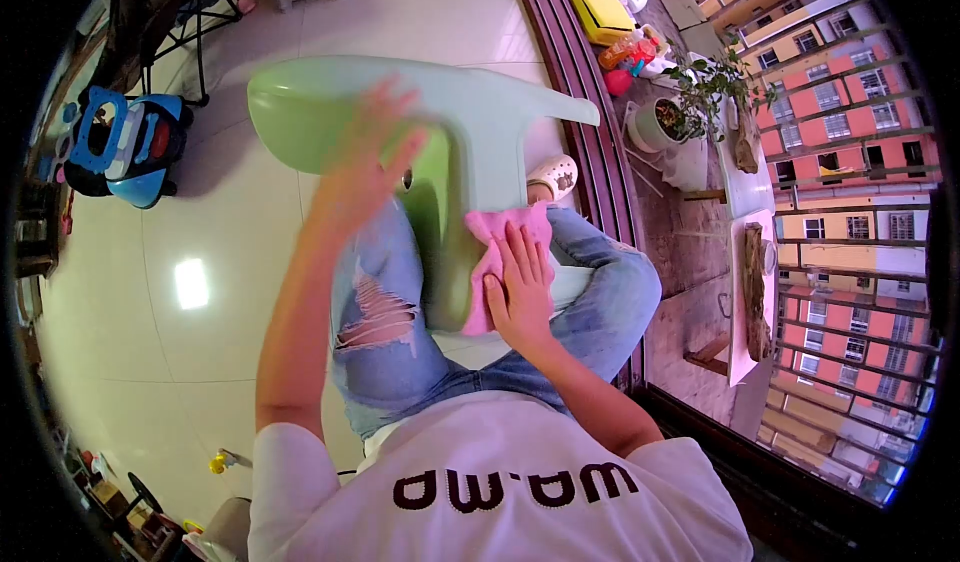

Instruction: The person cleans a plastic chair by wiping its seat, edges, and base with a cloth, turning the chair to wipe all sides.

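Left hand (368, 154) spread, blurred; right hand (522, 287) lies flat on pink cloth (490, 232)

A home opens onto a barred balcony (675, 287). Left of the dark door track (608, 192), a blue toy (150, 184) sits on tiled floor (110, 292); right of it, a potted plant (652, 127) faces apartment blocks (850, 167).

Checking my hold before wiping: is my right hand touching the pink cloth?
Touching. The head view shows the right hand lying palm-down across the pink cloth, with no gap visible.
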The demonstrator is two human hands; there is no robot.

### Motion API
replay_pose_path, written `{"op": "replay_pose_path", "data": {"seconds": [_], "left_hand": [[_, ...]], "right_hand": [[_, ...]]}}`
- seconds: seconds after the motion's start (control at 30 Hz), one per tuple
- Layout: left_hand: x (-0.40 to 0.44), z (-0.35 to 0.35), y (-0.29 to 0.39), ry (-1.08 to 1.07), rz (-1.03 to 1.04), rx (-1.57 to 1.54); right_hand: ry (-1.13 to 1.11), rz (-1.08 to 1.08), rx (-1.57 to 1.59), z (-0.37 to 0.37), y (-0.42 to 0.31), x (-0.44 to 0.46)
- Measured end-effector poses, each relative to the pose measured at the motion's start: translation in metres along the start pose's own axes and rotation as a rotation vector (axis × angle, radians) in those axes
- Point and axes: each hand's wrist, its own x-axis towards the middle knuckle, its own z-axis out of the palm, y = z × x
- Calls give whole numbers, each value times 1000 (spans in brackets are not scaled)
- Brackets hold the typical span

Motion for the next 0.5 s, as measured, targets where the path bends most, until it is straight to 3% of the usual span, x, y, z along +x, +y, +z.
{"op": "replay_pose_path", "data": {"seconds": [0.03,0.1,0.13,0.2,0.37,0.5], "left_hand": [[16,0,-26,207,143,183],[40,-15,-47,346,62,596],[43,-18,-51,346,60,597],[46,-23,-56,3,-19,692],[43,-30,-63,-36,67,681],[43,-25,-59,-31,22,670]], "right_hand": [[-2,4,4,-1,-1,0],[-7,7,9,-1,0,-1],[-6,1,10,0,1,-2],[-4,-10,12,-1,2,0],[-3,-37,11,1,-2,18],[36,-114,-74,14,1,92]]}}
